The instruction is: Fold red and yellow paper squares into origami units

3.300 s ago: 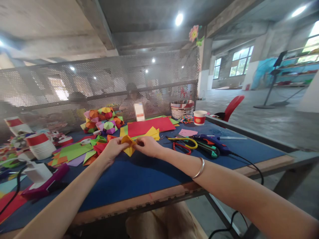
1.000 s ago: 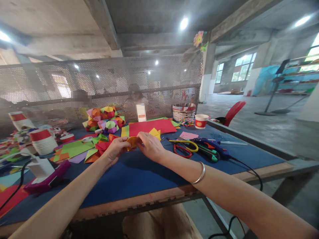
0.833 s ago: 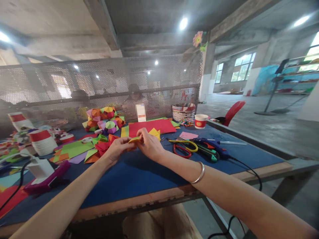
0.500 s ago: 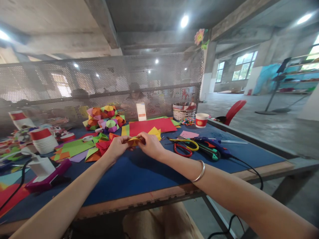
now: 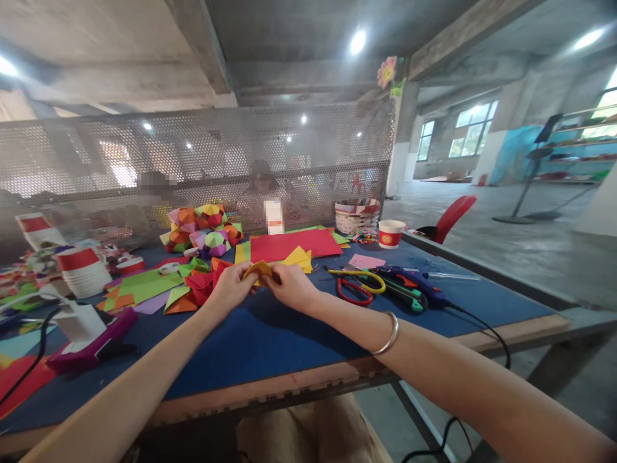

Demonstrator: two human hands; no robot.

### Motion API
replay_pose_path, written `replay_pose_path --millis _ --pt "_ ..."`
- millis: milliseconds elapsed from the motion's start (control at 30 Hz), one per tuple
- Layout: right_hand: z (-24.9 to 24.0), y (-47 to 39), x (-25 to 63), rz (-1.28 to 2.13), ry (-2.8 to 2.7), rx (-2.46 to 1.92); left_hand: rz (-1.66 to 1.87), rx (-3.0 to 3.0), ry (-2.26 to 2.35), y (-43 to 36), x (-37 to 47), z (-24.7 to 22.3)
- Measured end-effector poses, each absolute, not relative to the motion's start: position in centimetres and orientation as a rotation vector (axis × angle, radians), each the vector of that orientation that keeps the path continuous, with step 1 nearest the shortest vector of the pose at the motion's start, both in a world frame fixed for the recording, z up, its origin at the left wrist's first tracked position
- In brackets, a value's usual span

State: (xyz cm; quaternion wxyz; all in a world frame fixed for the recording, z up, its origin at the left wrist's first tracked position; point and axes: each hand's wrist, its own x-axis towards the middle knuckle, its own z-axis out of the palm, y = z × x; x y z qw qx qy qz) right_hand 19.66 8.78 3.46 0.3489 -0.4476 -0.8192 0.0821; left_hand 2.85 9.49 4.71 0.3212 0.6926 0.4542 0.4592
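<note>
Yellow paper piece [image 5: 258, 268]: small folded piece pinched between both hands, held just above the blue table mat [image 5: 270, 341], in front of the red sheet [image 5: 289, 245].
Left hand [image 5: 230, 288]: fingers closed on the piece's left side.
Right hand [image 5: 290, 285]: fingertips closed on its right side.
Folding well: judged best with both pinches close to the crease and edges aligned before pressing.
Right of the piece: scissors [image 5: 355, 286], glue gun [image 5: 414, 281], its cord trailing off the table.
Left of the piece: loose coloured paper scraps [image 5: 144, 289], crowding that side.
Behind the red sheet: paper balls [image 5: 205, 230], mesh screen [image 5: 193, 167].

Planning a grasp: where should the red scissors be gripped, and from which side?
Grip the red scissors at the handle loops, coming from above on the near side. They lie flat on the table, and yellow scissors and a cutter crowd the far and right sides.
</note>
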Motion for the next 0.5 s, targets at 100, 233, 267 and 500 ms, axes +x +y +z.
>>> replay_pose_path --millis 100,233,267,500 --pt "3.4 8.9 19.5 0.236 -2.129 -1.145 1.228 1.837 1.203 9.4 2.9 4.8" --pt "3.3 9.0 19.5 0.235 -2.123 -1.159 1.203 1.846 1.233 9.7 2.7 4.6" --pt "3.3 9.1 19.5 0.227 -2.121 -1.171 1.182 1.844 1.249 9.8 2.6 4.4" --pt "3.7 8.9 20.0 0.163 -2.113 -1.257 0.905 1.781 1.425 10.7 1.6 3.1"
